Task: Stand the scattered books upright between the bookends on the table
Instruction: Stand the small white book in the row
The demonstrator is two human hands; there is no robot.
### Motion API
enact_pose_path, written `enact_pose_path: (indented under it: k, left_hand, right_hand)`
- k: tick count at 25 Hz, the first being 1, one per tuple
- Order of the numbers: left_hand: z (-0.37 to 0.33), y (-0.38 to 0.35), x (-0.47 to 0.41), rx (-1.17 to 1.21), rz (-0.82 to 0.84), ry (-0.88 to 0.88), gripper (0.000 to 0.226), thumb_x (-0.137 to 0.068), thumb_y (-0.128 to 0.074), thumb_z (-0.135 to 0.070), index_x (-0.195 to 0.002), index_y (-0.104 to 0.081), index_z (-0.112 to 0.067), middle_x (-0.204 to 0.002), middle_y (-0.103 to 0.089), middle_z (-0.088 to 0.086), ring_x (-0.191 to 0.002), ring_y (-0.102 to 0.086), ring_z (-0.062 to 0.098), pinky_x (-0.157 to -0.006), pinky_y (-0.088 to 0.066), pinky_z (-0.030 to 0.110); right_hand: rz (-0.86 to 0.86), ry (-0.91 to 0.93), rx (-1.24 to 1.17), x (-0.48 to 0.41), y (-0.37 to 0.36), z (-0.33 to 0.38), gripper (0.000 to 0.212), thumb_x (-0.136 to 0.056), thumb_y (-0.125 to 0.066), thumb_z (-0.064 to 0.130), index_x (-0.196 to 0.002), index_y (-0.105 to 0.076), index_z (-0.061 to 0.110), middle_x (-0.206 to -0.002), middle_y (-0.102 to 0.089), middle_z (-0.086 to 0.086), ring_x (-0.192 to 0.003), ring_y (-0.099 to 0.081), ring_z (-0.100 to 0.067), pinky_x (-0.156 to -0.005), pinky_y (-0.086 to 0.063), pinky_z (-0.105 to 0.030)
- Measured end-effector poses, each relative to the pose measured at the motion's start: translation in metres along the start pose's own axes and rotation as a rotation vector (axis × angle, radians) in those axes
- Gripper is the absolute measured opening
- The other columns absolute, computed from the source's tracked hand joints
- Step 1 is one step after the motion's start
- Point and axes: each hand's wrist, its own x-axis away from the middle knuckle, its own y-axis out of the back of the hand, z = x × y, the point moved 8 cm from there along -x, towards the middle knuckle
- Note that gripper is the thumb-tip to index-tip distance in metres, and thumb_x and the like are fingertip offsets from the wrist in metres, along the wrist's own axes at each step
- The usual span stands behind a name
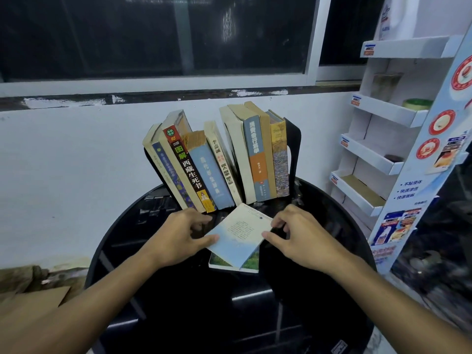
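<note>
A pale blue paperback point(238, 235) lies flat and skewed on a round black table point(178, 302), on top of a second flat book point(249, 264) with a green cover. My left hand point(182, 237) grips the paperback's left corner, thumb on the cover. My right hand point(297, 233) pinches its right edge between thumb and fingers. Behind them several books point(217, 162) stand between two black bookends, the left group leaning left, the right group nearly upright. The right bookend point(293, 149) is plain to see; the left bookend point(153, 162) shows only as a dark edge.
A white cardboard display rack point(383, 129) with several shelves stands at the right, close to the table's edge. A white wall and a dark window point(153, 34) lie behind the books. Brown cardboard point(33, 300) lies on the floor at the lower left.
</note>
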Motion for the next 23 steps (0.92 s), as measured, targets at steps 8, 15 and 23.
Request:
enact_pose_path:
  k: [8,15,23]
  left_hand:
    - [0.001,-0.009,0.027,0.213,-0.011,0.058,0.031,-0.087,-0.077,-0.031,-0.116,-0.075,-0.023,-0.1,-0.068,-0.014,-0.089,-0.066,-0.002,-0.079,-0.055,0.014]
    - [-0.006,-0.015,0.043,0.295,0.004,0.084,0.025,-0.087,-0.077,-0.029,-0.111,-0.077,-0.022,-0.098,-0.072,-0.01,-0.087,-0.069,0.001,-0.079,-0.056,0.017]
    - [-0.001,-0.013,-0.022,-0.063,0.083,0.022,0.041,-0.086,-0.065,-0.062,-0.109,-0.073,-0.029,-0.103,-0.06,-0.009,-0.091,-0.055,0.005,-0.083,-0.052,0.03]
  right_hand:
    - [0.072,-0.082,0.026,0.003,-0.03,-0.002,0.039,-0.091,-0.061,0.056,-0.108,-0.066,0.021,-0.105,-0.051,0.009,-0.107,-0.048,-0.011,-0.097,-0.048,-0.038]
    - [0.125,-0.078,-0.017,-0.006,-0.035,-0.01,0.038,-0.091,-0.06,0.058,-0.112,-0.064,0.026,-0.108,-0.049,0.012,-0.107,-0.048,-0.009,-0.101,-0.046,-0.041]
    - [0.119,-0.146,0.046,-0.031,-0.029,-0.023,0.048,-0.087,-0.056,0.071,-0.107,-0.065,0.028,-0.109,-0.05,0.009,-0.113,-0.045,-0.011,-0.098,-0.037,-0.042]
